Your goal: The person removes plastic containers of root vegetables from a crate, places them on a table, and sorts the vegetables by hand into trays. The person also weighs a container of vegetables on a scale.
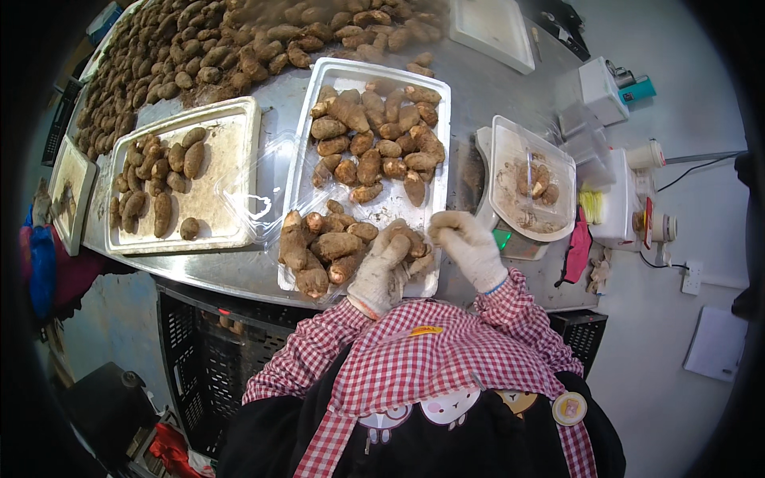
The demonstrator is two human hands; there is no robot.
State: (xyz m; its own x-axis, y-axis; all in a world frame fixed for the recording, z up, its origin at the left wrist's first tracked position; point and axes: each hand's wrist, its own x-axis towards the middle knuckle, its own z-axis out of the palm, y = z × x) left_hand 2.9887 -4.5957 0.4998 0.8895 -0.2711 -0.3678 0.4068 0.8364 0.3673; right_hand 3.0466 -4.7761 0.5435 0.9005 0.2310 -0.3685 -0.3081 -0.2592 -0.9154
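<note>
Both of my hands wear off-white knit gloves. My left hand [382, 272] grips a small brown taro corm [413, 244] over the near right part of a white foam tray [445, 161]. Just right of that corm, my right hand [469, 245] has its fingers curled inward, with nothing visible in them. A pile of taro corms [336, 246], some with pale pinkish ends, lies at the tray's near left, beside my left hand. More taro corms [369, 166] cover the tray's far half. Part of the held corm is hidden by my fingers.
Left stands another foam tray [230, 161] with corms; a clear plastic container [257, 197] overlaps both trays. Right is a scale [520, 248] bearing a tray [538, 230] and clear box with corms. A large corm heap [197, 54] covers the table's far left. Black crates [215, 370] stand below.
</note>
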